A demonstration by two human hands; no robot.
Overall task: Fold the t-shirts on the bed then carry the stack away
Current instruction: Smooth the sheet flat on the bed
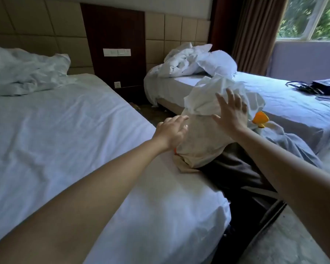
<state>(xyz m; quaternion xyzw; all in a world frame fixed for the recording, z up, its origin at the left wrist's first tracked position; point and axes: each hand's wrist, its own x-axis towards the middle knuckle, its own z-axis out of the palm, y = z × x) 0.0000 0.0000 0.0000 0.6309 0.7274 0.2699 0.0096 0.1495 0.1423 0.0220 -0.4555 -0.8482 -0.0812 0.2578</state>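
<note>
Two white-sheeted beds fill the room; your left hand (172,130) and right hand (231,111), fingers spread and empty, reach the unfolded pile of pale crumpled t-shirts (204,134) between them. Next, probably grasp one.

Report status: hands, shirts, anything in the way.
Left hand open, touching the beige shirt. Right hand open, fingers spread, over the white shirt. Pile unfolded at near bed's edge. Nothing blocking.

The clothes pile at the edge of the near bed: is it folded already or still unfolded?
Unfolded. The clothes pile is a crumpled heap of white, cream and dark garments; both hands, left hand and right hand, reach toward it with spread fingers.
</note>
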